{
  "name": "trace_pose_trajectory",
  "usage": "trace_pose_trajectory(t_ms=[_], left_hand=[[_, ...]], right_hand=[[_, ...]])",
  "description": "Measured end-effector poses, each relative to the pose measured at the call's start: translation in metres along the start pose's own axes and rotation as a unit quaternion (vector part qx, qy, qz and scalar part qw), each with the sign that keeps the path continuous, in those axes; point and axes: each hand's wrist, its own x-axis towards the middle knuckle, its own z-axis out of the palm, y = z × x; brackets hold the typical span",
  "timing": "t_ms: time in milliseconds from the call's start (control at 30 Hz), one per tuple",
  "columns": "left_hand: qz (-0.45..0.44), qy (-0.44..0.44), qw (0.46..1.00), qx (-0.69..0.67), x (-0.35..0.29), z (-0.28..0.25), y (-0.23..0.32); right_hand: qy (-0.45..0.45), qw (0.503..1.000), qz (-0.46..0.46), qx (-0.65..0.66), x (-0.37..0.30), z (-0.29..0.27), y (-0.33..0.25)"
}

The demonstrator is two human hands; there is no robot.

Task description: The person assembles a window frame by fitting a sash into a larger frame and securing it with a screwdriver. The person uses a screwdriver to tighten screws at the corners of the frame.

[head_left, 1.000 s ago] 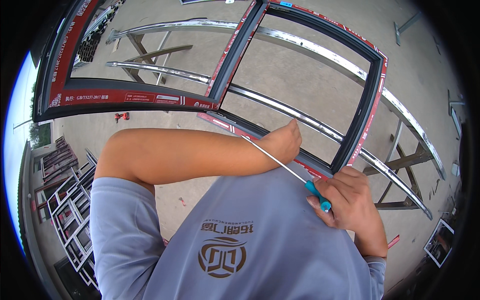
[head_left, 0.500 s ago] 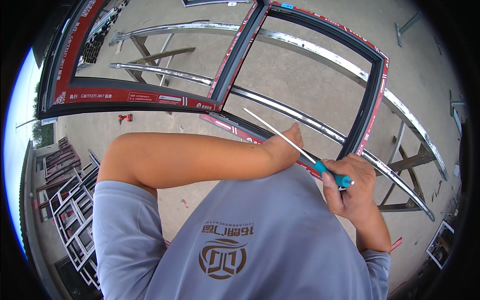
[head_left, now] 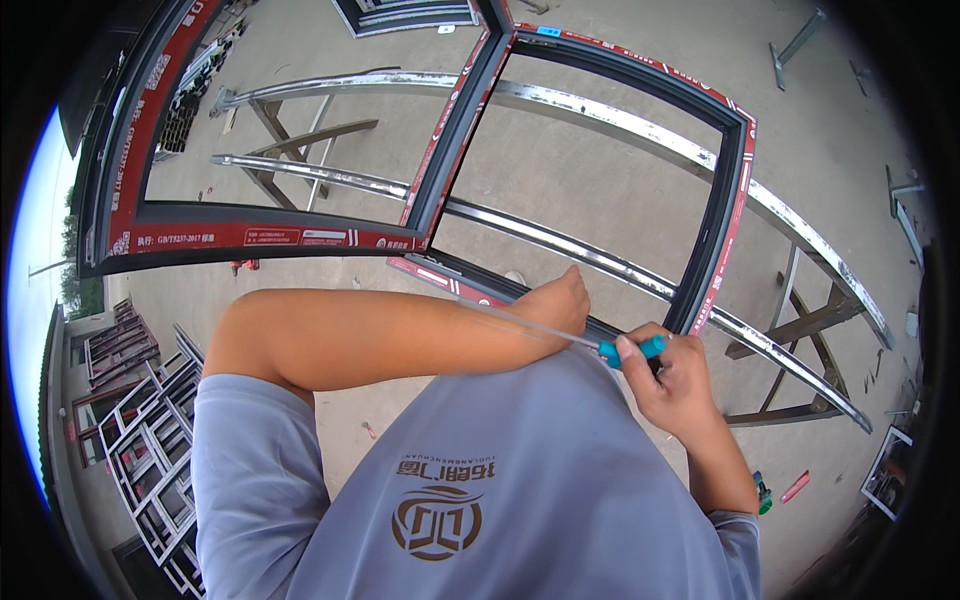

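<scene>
My right hand [head_left: 672, 385] grips a long screwdriver [head_left: 630, 350] by its teal handle. Its thin shaft points left across my left wrist, slightly blurred. My left hand [head_left: 558, 303] is at the near edge of a dark window frame [head_left: 722, 225], fingers curled in; whatever it may hold is hidden. Red printed film covers the frame's edges. A hinged sash [head_left: 270, 237], also dark with red film, stands swung open on the left. My left forearm runs across in front of my body.
Two long metal rails [head_left: 570, 243] on wooden trestle legs [head_left: 800, 330] lie under the frame. Stacked pale frames [head_left: 150, 450] lean at the left. A red tool [head_left: 245, 267] lies on the floor beyond my left arm; a green tool [head_left: 763, 492] is by my right elbow.
The screwdriver has swung to a flatter angle and moved left with my right hand. My left hand has shifted slightly left and down, its fingers still curled. The whole view has shifted a little.
</scene>
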Motion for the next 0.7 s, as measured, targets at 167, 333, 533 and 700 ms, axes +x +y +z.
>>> trace_pose_trajectory(t_ms=[167,333,533,700], left_hand=[[0.007,-0.06,0.993,-0.105,0.012,0.013,-0.022],[-0.093,-0.163,0.962,-0.2,0.032,0.066,-0.095],[-0.285,-0.245,0.911,-0.17,0.04,0.11,-0.237],[-0.525,-0.155,0.801,-0.243,0.032,0.125,-0.347]], right_hand=[[0.108,0.97,0.116,0.185,0.025,0.002,0.048],[0.218,0.892,0.15,0.366,0.052,0.022,0.089],[0.261,0.849,0.145,0.437,0.09,0.042,0.099],[0.302,0.857,0.148,0.389,0.12,0.035,0.11]])
